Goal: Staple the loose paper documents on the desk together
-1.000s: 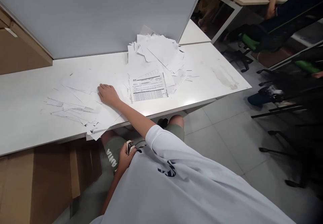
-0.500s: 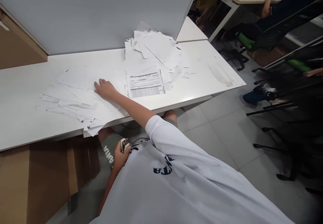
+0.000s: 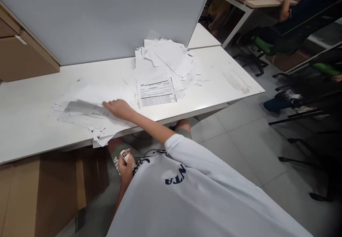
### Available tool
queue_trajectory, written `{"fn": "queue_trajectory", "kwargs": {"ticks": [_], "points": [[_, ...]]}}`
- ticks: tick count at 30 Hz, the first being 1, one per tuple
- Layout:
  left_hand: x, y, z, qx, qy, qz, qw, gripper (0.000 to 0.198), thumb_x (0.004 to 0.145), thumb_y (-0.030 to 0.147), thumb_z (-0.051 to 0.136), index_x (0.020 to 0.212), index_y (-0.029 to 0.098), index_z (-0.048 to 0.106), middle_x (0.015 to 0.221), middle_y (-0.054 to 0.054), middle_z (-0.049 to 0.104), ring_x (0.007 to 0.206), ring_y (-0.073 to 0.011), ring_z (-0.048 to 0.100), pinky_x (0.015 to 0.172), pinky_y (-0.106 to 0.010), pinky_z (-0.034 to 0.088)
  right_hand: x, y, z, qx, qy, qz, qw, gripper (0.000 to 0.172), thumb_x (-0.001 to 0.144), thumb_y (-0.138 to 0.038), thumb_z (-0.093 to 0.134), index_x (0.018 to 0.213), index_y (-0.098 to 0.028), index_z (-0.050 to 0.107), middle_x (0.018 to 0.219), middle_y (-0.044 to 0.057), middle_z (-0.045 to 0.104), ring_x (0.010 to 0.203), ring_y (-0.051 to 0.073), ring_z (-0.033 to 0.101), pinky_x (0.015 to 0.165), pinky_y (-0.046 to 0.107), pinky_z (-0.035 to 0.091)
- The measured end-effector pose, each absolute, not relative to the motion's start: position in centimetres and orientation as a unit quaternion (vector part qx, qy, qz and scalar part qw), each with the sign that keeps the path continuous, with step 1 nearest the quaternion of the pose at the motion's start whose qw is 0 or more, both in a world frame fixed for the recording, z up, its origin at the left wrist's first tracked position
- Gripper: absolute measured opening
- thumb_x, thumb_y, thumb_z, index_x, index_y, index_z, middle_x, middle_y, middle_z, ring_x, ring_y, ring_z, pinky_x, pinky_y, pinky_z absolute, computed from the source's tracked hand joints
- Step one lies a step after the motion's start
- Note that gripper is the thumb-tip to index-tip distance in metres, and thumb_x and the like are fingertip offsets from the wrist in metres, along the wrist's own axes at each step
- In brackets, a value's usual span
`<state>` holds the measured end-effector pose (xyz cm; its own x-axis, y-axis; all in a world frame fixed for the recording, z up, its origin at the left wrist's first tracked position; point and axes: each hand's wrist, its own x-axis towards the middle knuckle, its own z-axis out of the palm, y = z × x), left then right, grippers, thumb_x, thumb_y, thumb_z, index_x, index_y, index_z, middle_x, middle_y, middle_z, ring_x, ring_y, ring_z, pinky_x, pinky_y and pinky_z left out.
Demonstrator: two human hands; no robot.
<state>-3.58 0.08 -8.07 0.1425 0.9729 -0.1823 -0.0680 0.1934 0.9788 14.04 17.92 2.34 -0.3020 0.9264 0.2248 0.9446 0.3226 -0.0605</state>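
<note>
My right hand [image 3: 119, 108] is closed on the edge of a paper sheet [image 3: 84, 107], lifted a little and smeared by motion. Under it, loose papers [image 3: 88, 122] lie spread on the white table [image 3: 24, 123], some sticking out past the front edge. Down by my lap, my left hand [image 3: 127, 165] grips a small cream stapler [image 3: 124, 155], its end pointing up and partly covered by my fingers. A printed form [image 3: 157, 92] with a table on it rests to the right of my right hand. Behind the form rises a messy heap of papers [image 3: 171, 57].
A grey partition [image 3: 107, 19] stands along the back of the table. Cardboard boxes are at the left, one on the table [image 3: 26, 57] and one below [image 3: 53, 190]. To the right, a person's arm [image 3: 287, 9] rests at another desk, near office chairs [image 3: 263, 44].
My right hand, which lay flat on the papers, has closed and lifted a sheet. The stapler in my left hand has turned upward. The view has shifted slightly.
</note>
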Motion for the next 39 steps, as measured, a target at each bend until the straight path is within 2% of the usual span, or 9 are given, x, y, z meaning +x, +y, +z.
{"fn": "queue_trajectory", "kwargs": {"ticks": [4,7,10,14,18,22,25,30,39], "points": [[-3.2,1.3,-6.5,0.343,0.471,0.571,0.579,0.034,0.072,0.045,0.076,0.087,0.021,0.058,0.064,0.006,0.050,0.057,-0.0098,0.053,0.057,-0.023,0.047,11.9,10.0,1.6,-0.560,-0.816,0.014,0.145,0.026,0.096,-0.010,0.039,0.119,-0.013,0.051,0.096,0.011,0.069,0.085,0.022,0.064,0.068,0.032,0.044],[-3.1,2.6,-5.7,0.294,0.482,0.625,0.539,0.035,0.072,0.044,0.079,0.086,0.021,0.057,0.083,0.001,0.061,0.080,-0.0140,0.064,0.076,-0.029,0.055,11.5,6.1,1.4,-0.547,-0.824,0.065,0.130,0.019,0.096,-0.015,0.043,0.108,-0.013,0.058,0.092,0.010,0.071,0.085,0.022,0.066,0.070,0.032,0.044],[-3.2,3.5,-5.5,0.273,0.482,0.641,0.531,0.036,0.076,0.048,0.076,0.092,0.023,0.056,0.100,-0.003,0.064,0.096,-0.0169,0.064,0.088,-0.036,0.054,12.1,4.5,1.5,-0.571,-0.804,0.099,0.134,0.021,0.096,-0.017,0.045,0.107,-0.014,0.062,0.093,0.011,0.073,0.087,0.022,0.067,0.073,0.031,0.045],[-3.5,3.7,-5.5,0.240,0.494,0.651,0.524,0.042,0.073,0.052,0.076,0.093,0.022,0.055,0.100,-0.004,0.065,0.095,-0.0177,0.066,0.088,-0.035,0.053,13.7,4.3,1.1,-0.658,-0.715,0.085,0.219,0.036,0.098,-0.019,0.037,0.126,-0.014,0.059,0.105,0.015,0.074,0.090,0.023,0.069,0.075,0.031,0.049],[-3.7,3.2,-5.6,0.228,0.507,0.642,0.528,0.045,0.072,0.054,0.075,0.096,0.022,0.055,0.105,-0.006,0.065,0.096,-0.0183,0.066,0.086,-0.035,0.052,13.7,5.6,0.9,-0.656,-0.695,0.076,0.285,0.042,0.099,-0.019,0.029,0.129,-0.014,0.058,0.115,0.018,0.070,0.100,0.025,0.068,0.083,0.036,0.051],[-3.8,3.2,-5.4,0.262,0.500,0.627,0.538,0.043,0.074,0.055,0.071,0.094,0.022,0.054,0.099,-0.005,0.064,0.093,-0.0185,0.065,0.084,-0.034,0.051,10.6,7.0,1.2,-0.578,-0.776,0.099,0.234,0.033,0.096,-0.014,0.038,0.121,-0.011,0.060,0.130,0.020,0.062,0.115,0.028,0.060,0.093,0.042,0.048],[-4.1,3.5,-5.2,0.265,0.477,0.646,0.534,0.041,0.071,0.050,0.074,0.093,0.021,0.054,0.092,-0.003,0.062,0.089,-0.0173,0.064,0.081,-0.031,0.049,8.1,7.8,1.1,-0.540,-0.813,0.107,0.190,0.025,0.098,-0.026,0.046,0.110,-0.010,0.061,0.127,0.019,0.063,0.114,0.029,0.057,0.092,0.042,0.047],[-4.8,4.5,-4.7,0.287,0.458,0.672,0.506,0.029,0.080,0.041,0.065,0.095,0.018,0.054,0.087,0.002,0.057,0.087,-0.0127,0.058,0.086,-0.027,0.045,7.4,8.2,0.8,-0.504,-0.834,0.107,0.195,0.044,0.097,-0.052,0.047,0.108,-0.012,0.058,0.123,0.018,0.064,0.111,0.028,0.057,0.091,0.041,0.045],[-4.0,4.6,-3.1,0.341,0.446,0.639,0.526,0.029,0.082,0.044,0.061,0.094,0.020,0.052,0.098,-0.003,0.066,0.099,-0.0210,0.062,0.089,-0.036,0.049,8.4,7.8,1.8,-0.501,-0.833,0.115,0.205,0.016,0.099,-0.020,0.046,0.103,-0.014,0.060,0.110,0.014,0.069,0.100,0.022,0.062,0.083,0.036,0.045]]}}
